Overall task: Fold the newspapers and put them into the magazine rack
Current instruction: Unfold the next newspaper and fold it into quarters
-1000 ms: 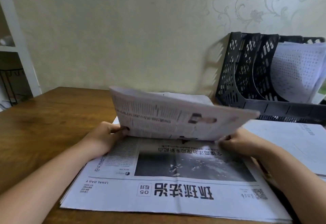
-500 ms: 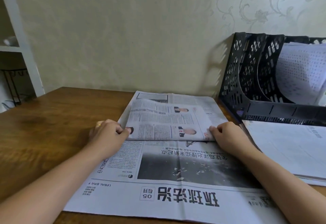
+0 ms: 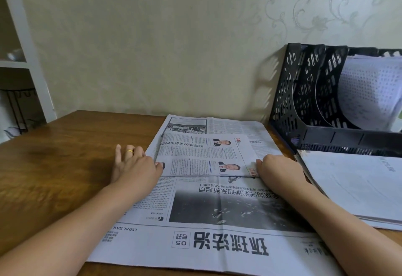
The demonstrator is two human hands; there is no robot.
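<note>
Head view: nearest lies the newspaper on the desk, half-folded. Left hand presses the fold with fingers spread; right hand pinches its edge. Beyond, the magazine rack holds papers; insertion remains undone.

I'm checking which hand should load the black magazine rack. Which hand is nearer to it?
Right. The right hand rests on the newspaper just left of the magazine rack; the left hand lies at the paper's far edge.
</note>
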